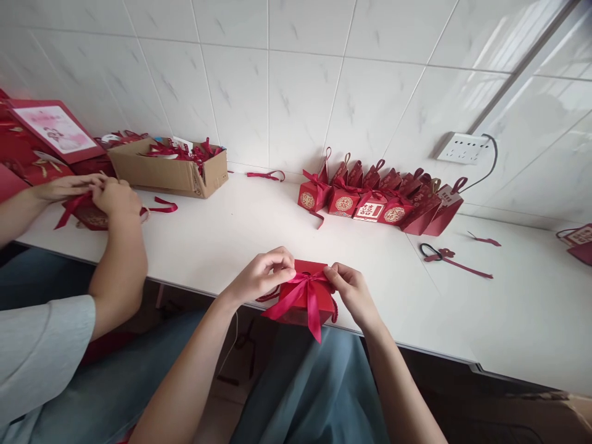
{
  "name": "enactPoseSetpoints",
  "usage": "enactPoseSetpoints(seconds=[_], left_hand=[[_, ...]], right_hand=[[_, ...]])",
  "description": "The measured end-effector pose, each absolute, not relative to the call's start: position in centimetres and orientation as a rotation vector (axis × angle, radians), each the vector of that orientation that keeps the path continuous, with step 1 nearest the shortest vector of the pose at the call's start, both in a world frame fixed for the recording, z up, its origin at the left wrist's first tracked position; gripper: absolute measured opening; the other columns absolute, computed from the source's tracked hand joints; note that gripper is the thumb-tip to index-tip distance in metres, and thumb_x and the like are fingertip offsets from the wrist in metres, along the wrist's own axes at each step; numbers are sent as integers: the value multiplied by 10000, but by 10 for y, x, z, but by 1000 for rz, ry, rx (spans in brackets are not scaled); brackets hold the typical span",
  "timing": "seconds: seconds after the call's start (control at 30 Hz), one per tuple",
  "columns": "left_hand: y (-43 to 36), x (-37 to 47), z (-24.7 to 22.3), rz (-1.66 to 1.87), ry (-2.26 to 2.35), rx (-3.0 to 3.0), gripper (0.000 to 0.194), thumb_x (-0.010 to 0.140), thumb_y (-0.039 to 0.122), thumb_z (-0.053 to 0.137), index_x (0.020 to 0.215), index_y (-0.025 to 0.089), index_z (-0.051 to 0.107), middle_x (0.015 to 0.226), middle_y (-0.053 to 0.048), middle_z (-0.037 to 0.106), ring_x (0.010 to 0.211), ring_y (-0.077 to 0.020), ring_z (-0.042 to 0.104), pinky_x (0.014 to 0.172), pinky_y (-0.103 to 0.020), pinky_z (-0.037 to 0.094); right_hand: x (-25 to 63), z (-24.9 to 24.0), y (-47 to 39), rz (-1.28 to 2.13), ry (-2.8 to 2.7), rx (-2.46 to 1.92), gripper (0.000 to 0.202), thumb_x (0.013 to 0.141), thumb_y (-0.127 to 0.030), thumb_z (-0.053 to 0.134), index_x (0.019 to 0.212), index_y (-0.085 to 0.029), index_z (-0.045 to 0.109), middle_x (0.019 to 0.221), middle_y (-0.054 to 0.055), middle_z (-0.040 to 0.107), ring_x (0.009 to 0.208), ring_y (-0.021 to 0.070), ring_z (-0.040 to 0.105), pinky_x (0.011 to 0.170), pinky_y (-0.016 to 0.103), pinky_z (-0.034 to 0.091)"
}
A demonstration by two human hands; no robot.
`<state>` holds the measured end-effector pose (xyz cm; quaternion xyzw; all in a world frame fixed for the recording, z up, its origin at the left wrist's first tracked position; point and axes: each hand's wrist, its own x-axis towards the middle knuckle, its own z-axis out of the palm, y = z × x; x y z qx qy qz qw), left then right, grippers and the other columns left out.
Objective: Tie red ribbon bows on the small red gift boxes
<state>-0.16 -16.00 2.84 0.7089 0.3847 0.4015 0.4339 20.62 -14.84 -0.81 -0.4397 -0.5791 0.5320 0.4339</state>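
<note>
A red gift box point(303, 316) sits at the table's front edge before me, with a ribbon bow point(309, 288) across its top and two tails hanging down its front. My left hand point(266, 274) pinches the bow's left loop between thumb and fingers. On the other side, my right hand point(350, 287) pinches the right loop. Dark red twisted cord handles point(335, 310) show at both sides of the box. The fingers partly cover both loops.
At left, a co-worker's hands point(113, 194) work on another red box point(87, 216). Behind stands a cardboard box point(160, 174) of ribbons. Several finished red boxes point(343, 202) line the wall at right, below a power strip point(464, 149). A black hair tie point(430, 251) lies at right.
</note>
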Motion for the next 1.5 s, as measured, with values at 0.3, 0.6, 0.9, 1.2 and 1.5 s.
enactPoseSetpoints(seconds=[0.3, 0.6, 0.9, 1.2, 1.5], left_hand=[[-167, 4, 24, 997, 980, 1556, 246, 810, 346, 554, 646, 162, 551, 673, -2, 535, 666, -131, 493, 646, -249, 390], [-176, 9, 13, 1121, 1223, 1460, 277, 807, 393, 565, 992, 200, 639, 651, 40, 451, 600, -103, 446, 591, -218, 375], [-196, 16, 11, 1106, 1458, 1362, 367, 835, 493, 471, 630, 195, 407, 565, 55, 334, 513, -98, 339, 500, -218, 295], [-189, 23, 8, 1081, 1515, 1327, 441, 846, 515, 378, 553, 206, 267, 514, 51, 220, 473, -99, 239, 469, -251, 191], [-201, 38, -4, 1322, 1493, 1226, 313, 836, 324, 431, 592, 208, 273, 560, 52, 251, 505, -100, 271, 469, -216, 256]], right_hand=[[207, -9, -151, 1352, -1382, -1098, 455, 739, -572, 613, 560, -194, 436, 535, -46, 405, 520, 97, 318, 489, 239, 265], [204, -11, -150, 1348, -1388, -1076, 462, 734, -586, 611, 560, -196, 437, 526, -48, 411, 497, 94, 319, 483, 242, 252], [208, -5, -162, 1224, -1493, -1188, 477, 803, -589, 520, 554, -200, 399, 536, -45, 378, 527, 108, 332, 514, 250, 271], [206, -4, -167, 1280, -1445, -1145, 478, 783, -598, 546, 556, -205, 398, 535, -41, 390, 509, 108, 329, 496, 249, 270], [205, -10, -167, 1321, -1358, -1096, 450, 809, -539, 557, 552, -205, 400, 541, -44, 385, 514, 105, 321, 510, 251, 282]])
